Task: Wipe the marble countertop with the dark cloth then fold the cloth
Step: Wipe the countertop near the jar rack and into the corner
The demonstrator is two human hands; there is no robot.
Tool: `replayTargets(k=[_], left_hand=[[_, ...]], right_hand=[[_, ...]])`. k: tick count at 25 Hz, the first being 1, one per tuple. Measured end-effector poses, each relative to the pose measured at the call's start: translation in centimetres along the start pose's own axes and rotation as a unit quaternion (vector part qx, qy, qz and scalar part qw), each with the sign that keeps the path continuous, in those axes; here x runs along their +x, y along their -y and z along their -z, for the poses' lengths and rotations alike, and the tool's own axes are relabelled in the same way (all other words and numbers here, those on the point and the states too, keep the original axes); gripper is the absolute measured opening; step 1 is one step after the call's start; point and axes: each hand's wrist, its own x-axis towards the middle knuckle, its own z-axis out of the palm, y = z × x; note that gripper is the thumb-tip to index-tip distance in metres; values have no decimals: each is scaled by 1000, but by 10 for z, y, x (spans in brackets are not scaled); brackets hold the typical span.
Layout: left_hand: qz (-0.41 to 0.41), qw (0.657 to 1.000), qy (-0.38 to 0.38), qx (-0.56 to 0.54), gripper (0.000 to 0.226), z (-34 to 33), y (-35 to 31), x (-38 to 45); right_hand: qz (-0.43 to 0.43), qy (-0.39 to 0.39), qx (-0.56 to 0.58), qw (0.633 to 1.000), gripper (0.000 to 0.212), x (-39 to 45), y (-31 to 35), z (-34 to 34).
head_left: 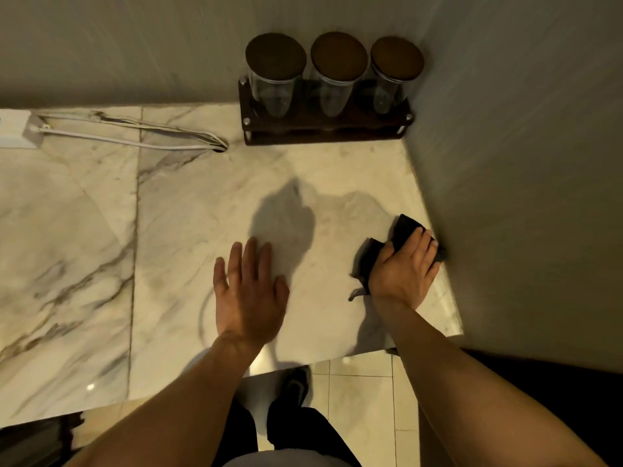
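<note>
the dark cloth (pixel 403 232) sits bunched and crumpled under your right hand (pixel 403 269), at the right edge of the marble countertop (pixel 188 203) where the slab meets the side wall (pixel 526 163). it is matte black fabric, soft and folded on itself, with one lobe poking out beyond your fingers on the far side, another on the left of your thumb, and a thin loose tail trailing near your wrist. your right hand presses down on it, fingers curled over the top and closed on the cloth, fingertips almost at the wall.

your left hand (pixel 251 289) lies to the left of it, well apart, flat and open on the stone with fingers spread, holding nothing.

the countertop is polished pale marble with grey-brown veins, stronger on the left, and a straight seam runs near to far between two slabs. small glints of light show near the front edge.

in the far right corner a dark wooden rack (pixel 323 131) holds three clear cylindrical jars (pixel 332 82) with round brown lids. on the far left, white cables (pixel 135 136) run from a white block across the marble into a hole.

no writing can be read anywhere.
</note>
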Motion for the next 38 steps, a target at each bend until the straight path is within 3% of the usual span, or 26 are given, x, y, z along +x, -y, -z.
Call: replayTargets(k=[7,14,20,28,32,34,35,38], left_hand=[[-17,1000,3,-3,60,-4,2,1],[-12,994,24,-106,59,12,10,9],[-74,993,19,-93,56,34,16,-5],[-87,979,-17,-182,47,49,16,-53],[-65,964,12,-259,49,56,13,-75],[-42,948,52,-310,47,62,12,-86],[-27,937,86,-337,45,66,13,-90],[14,885,208,-416,39,90,17,-94]], right_hand=[[-24,2,1,1000,59,-32,-32,8],[-24,12,8,1000,58,-60,-59,17],[-14,14,21,1000,53,-77,-76,21],[-6,43,126,991,52,-114,-79,29],[6,113,195,974,48,-152,-67,41],[-16,189,299,935,43,-172,-56,57],[-52,249,379,890,39,-181,-50,68],[-188,414,575,680,28,-195,-38,104]])
